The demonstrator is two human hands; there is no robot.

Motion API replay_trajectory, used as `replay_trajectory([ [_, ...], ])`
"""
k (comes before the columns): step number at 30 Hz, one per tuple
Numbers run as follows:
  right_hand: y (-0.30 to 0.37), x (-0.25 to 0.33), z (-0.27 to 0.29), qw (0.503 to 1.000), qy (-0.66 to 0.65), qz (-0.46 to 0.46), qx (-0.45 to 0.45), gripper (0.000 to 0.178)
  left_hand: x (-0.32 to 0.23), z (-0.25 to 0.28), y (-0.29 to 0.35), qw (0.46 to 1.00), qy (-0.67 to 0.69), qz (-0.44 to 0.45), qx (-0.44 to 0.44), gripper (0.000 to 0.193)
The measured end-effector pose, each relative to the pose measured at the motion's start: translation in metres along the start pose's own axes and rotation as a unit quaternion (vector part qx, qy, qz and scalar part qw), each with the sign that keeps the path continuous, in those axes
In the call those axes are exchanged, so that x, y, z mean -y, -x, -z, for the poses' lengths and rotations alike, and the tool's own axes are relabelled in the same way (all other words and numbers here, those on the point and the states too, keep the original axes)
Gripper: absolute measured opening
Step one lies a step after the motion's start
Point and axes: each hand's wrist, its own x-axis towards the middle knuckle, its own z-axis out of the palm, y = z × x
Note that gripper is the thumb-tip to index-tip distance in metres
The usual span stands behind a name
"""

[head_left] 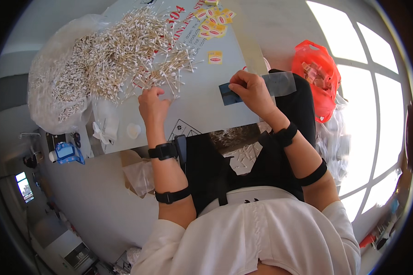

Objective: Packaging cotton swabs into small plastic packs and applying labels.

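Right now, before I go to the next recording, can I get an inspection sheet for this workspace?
Surface: flat cardboard sheet with red print, serving as the worktop.
Job's things: heap of cotton swabs, partly spilling from a clear plastic bag; a small clear plastic pouch.
Clutter: small yellow-and-red labels, one lying apart; red plastic bag on the right.
Hands: left hand fingers down among the swabs at the edge of the heap; right hand pinching the pouch.
Cables: nothing seen.
Surroundings: black bands on both wrists and forearms; bright window at right; blue object on the floor at left.
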Motion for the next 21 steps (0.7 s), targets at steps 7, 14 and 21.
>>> replay_trajectory([
  [7,-0.012,0.007,-0.041,0.998,0.025,-0.011,0.065,0.012,0.043,-0.045,0.039,0.977,0.128,-0.070,-0.154,0.027],
  [14,0.009,0.000,-0.050,0.994,0.093,0.050,0.037,0.018,-0.028,-0.067,0.051,0.952,0.146,-0.202,-0.178,0.017],
  [21,0.004,-0.011,-0.051,0.960,0.211,0.184,0.009,0.021,-0.041,-0.066,0.028,0.945,0.180,-0.060,-0.267,0.037],
])
